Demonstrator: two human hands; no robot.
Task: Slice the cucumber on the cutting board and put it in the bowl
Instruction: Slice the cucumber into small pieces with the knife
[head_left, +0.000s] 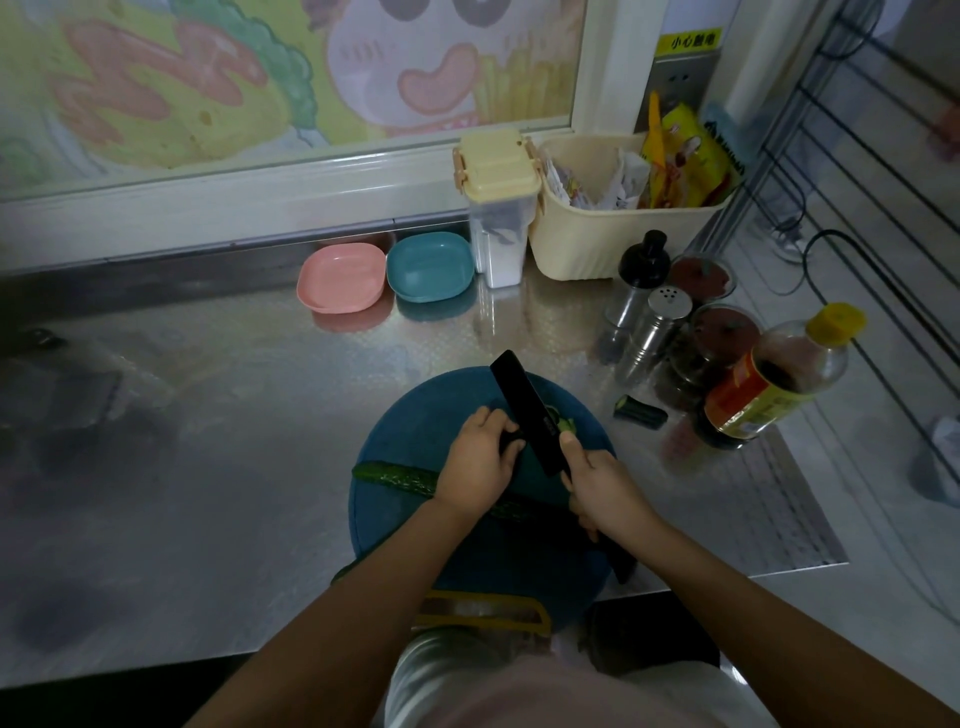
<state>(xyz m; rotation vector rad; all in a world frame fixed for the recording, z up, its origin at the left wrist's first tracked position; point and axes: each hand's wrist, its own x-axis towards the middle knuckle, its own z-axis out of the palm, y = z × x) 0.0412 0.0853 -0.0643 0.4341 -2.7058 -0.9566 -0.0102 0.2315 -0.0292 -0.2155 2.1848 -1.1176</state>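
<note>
A round blue cutting board (415, 431) lies on the steel counter. On it, my left hand (480, 457) presses down on a cucumber piece that is mostly hidden under my fingers. My right hand (602, 486) grips the handle of a black knife (524, 405), whose blade stands just right of my left fingertips. A few cut cucumber slices (563, 422) show at the blade's right side. A long cucumber half (397, 475) lies across the board's left part, passing under my left wrist. A pink bowl (340, 278) and a teal bowl (430, 266) sit at the back of the counter.
A cucumber end piece (640, 410) lies off the board to the right. Spice shakers (649, 332), jars and an oil bottle (774, 376) crowd the right side. A cream basket (613, 234) and a lidded container (500, 208) stand at the back. A yellow tool (483, 613) lies at the counter's front edge.
</note>
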